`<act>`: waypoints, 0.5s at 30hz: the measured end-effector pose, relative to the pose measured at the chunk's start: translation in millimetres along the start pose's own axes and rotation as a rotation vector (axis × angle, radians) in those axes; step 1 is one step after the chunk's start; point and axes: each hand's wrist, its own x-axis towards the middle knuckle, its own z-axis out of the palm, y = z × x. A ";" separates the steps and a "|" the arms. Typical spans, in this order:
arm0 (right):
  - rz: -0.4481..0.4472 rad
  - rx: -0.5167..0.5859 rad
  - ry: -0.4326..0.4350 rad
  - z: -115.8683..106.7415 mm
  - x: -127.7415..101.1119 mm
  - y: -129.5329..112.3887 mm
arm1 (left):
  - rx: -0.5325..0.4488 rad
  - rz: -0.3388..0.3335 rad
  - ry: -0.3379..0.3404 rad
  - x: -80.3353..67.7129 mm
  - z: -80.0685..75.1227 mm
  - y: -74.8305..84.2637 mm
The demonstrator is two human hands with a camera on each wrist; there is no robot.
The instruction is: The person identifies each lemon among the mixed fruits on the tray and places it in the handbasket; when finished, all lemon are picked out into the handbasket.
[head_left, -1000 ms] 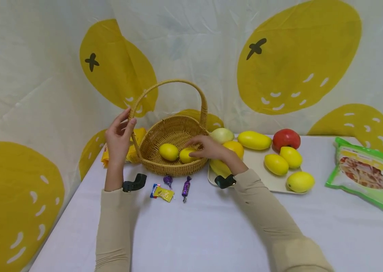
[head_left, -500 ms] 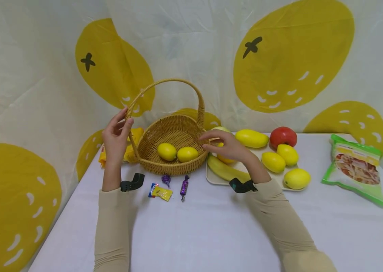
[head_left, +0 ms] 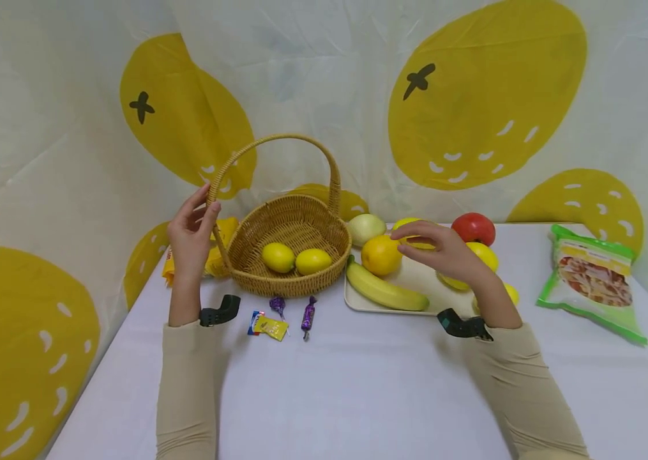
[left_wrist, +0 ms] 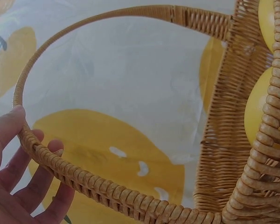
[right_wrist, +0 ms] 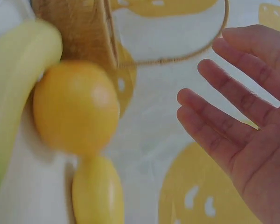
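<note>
My left hand (head_left: 190,233) holds the left side of the wicker basket's handle (left_wrist: 102,189), thumb on the near side and fingertips behind it. Two lemons (head_left: 278,257) lie side by side in the wicker basket (head_left: 289,287). Over the cream tray (head_left: 415,281), my right hand (head_left: 444,252) hovers with its fingers apart and nothing between them. Beneath and left of it are an orange (head_left: 381,255) and a banana (head_left: 387,289). More yellow fruit (head_left: 481,255) on the tray is partly hidden by that hand.
A pale green fruit (head_left: 366,229) and a red fruit (head_left: 474,229) sit at the tray's back. Wrapped candies (head_left: 308,316) lie before the basket. A green-edged food bag (head_left: 594,281) lies far right; a yellow packet (head_left: 220,255) is behind my left hand.
My right hand has let go of the right lemon in the basket and moved right, out over the tray. The left hand stays on the handle.
</note>
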 end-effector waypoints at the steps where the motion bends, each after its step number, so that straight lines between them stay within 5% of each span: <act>1: -0.010 -0.013 0.006 -4.1 -4.1 4.5 | -0.002 0.002 0.000 0.1 -0.1 -0.3; 6: 0.021 -0.068 0.021 -22.8 -23.3 27.3 | 0.020 -0.010 0.004 0.8 -1.0 -0.6; 15: 0.237 -0.169 -0.005 -35.4 -50.4 51.6 | 0.012 -0.031 0.002 0.0 0.5 0.3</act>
